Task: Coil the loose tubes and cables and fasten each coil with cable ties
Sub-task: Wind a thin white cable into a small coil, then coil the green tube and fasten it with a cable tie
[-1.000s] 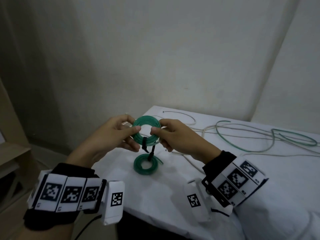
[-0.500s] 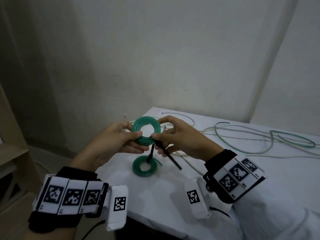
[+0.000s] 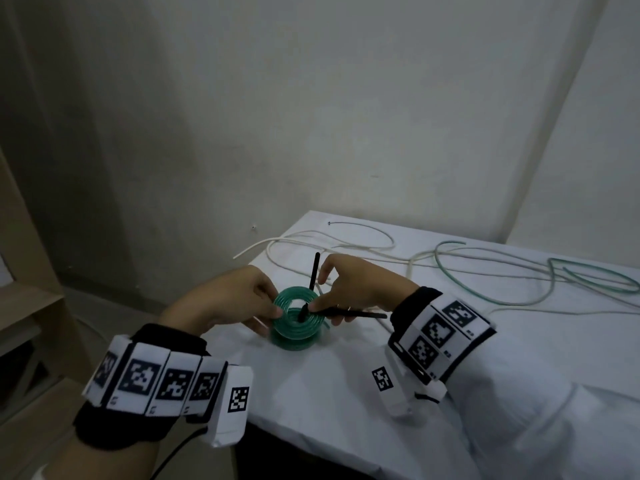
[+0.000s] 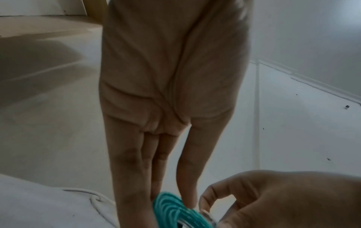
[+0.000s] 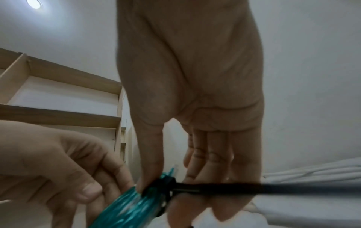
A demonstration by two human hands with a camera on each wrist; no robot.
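Risk, tie slip: black cable tie appears threaded but perhaps not cinched; loosened pinch likely to let the strap back out of its head.
Risk, coil spring-out: green tube coil stiff-looking and wound tight; likely to unwind if the left grip eases before the tie locks.
Risk, second strap: another black strap stands up behind the coil; could snag fingers or tangle with the strap being pulled.
Risk, edge: work held near the corner of the worktop; a dropped coil could roll off to the floor.
Left hand: fingers curled, thumb and fingertips pinching the left rim of the green tube coil; steadies it above the cloth.
Right hand: thumb and forefinger closed on the black cable tie where it crosses the coil's right side; other fingers loosely bent below; tail of the strap runs out toward the wrist.
Coil location: raised between both hands, over the front left corner of the worktop; green rings below it, whether a second coil or part of the same, cannot tell.
Loose stock, white: white cable looped on the cloth behind the hands, uncoiled.
Loose stock, green: green tube sprawled at the right, uncoiled.
Task standing: judged early; one coil in fastening, at least two runs untouched.
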